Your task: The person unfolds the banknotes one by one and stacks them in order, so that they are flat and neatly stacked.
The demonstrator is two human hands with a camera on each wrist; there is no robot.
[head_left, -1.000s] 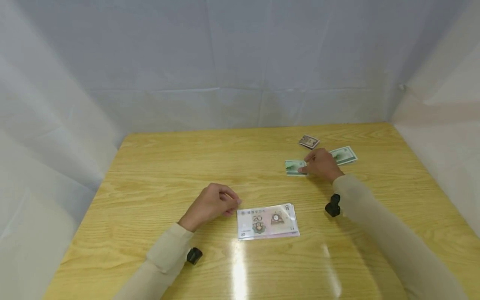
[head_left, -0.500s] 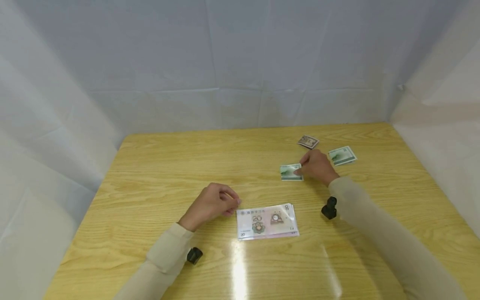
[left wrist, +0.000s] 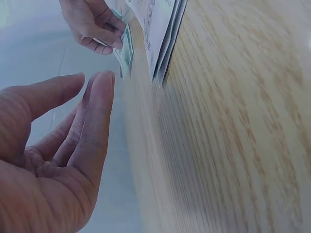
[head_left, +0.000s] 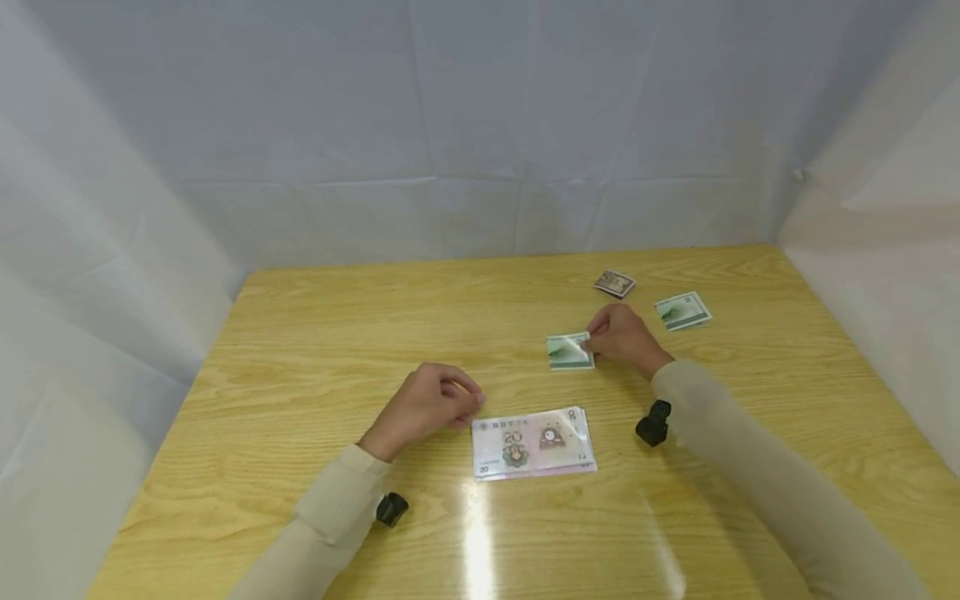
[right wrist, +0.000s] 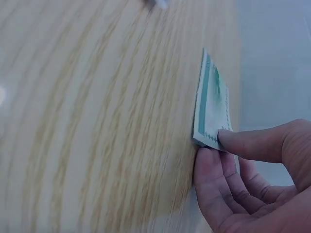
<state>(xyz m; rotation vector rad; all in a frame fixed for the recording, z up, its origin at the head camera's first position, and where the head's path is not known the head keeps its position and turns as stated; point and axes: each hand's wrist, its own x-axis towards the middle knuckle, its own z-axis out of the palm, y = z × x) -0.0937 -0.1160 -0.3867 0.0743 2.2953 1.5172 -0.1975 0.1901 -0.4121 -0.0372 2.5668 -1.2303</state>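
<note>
My right hand (head_left: 624, 337) pinches the right edge of a folded green banknote (head_left: 567, 352) between thumb and fingers. In the right wrist view the thumb lies on top of the green banknote (right wrist: 215, 107) and the fingers are beneath it. My left hand (head_left: 427, 408) holds nothing; its fingers are loosely bent, with a gap between thumb and forefinger in the left wrist view. Just right of it lies a stack of pale purple banknotes (head_left: 534, 444) marked 20. Several layers show at the edge of that stack (left wrist: 163, 43) in the left wrist view.
Another folded green banknote (head_left: 682, 311) lies on the wooden table (head_left: 337, 325), right of my right hand. A small folded brown banknote (head_left: 615, 283) is near the back edge. White cloth (head_left: 480, 125) hangs behind the table and at both sides.
My right hand has moved left and slightly toward me with the folded green banknote, away from the other green one. The left hand and the purple stack have stayed in place.
</note>
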